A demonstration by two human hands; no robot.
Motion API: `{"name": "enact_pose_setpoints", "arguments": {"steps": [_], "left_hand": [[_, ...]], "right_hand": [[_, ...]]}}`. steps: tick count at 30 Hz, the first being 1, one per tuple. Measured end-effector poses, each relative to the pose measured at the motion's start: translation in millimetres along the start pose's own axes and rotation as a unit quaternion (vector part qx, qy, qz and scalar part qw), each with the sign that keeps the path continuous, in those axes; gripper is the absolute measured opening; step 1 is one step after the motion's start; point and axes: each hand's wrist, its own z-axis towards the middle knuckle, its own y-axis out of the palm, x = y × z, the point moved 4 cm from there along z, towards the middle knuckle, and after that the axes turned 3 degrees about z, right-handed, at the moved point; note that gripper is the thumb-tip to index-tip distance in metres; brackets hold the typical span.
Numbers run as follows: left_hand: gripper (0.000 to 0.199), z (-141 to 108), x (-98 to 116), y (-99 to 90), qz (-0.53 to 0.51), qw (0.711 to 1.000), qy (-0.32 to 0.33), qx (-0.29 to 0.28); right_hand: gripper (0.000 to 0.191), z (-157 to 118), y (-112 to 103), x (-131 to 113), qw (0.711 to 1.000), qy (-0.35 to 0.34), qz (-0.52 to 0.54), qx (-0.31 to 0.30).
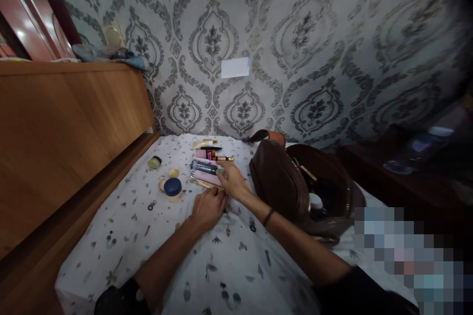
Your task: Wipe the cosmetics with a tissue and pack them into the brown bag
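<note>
Well, a patterned wall [254,15] stands behind a white printed sheet [140,236], with an open brown bag [277,177] toward the right. Close together, the right hand [233,180] and left hand [207,207] have bent fingers; whether either is gripping anything, I cannot quite tell. At the right fingertips lies a dark tube [202,168], lined up with a cream tube [202,145]. Leftward sit a blue-lidded jar [173,188] and a smaller green pot [153,163].

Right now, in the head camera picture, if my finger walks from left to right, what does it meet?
Wooden board, little green jar, blue-lidded jar, dark tube, right hand, brown bag, clear plastic bottle.
</note>
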Motion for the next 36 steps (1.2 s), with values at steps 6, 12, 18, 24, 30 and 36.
{"name": "enact_pose_setpoints", "arguments": {"steps": [6, 12, 18, 24, 30, 36], "left_hand": [[0.034, 3, -10, -0.5, -0.017, 1.0, -0.009, -0.007], [0.036, 1, -24, 0.1, -0.051, 0.998, -0.012, -0.028], [0.041, 0, -23, -2.4, -0.062, 0.995, 0.03, -0.077], [0.034, 0, -30, -1.9, -0.041, 0.997, -0.027, -0.061], [0.042, 0, -36, -0.5, -0.015, 0.998, -0.047, -0.034], [0.05, -2, -38, -11.5, -0.022, 0.996, -0.087, -0.014]], "right_hand": [[0.04, 90, 36, 21, 0.998, 0.029, -0.043, -0.033], [0.033, 131, 53, 60, 0.99, 0.045, -0.064, -0.119], [0.025, 139, 61, 78, 0.985, 0.067, -0.077, -0.141], [0.036, 127, 59, 76, 0.989, 0.051, -0.076, -0.113], [0.038, 109, 55, 69, 0.996, 0.018, -0.065, -0.06], [0.039, 106, 53, 67, 0.998, 0.013, -0.046, -0.043]]}}
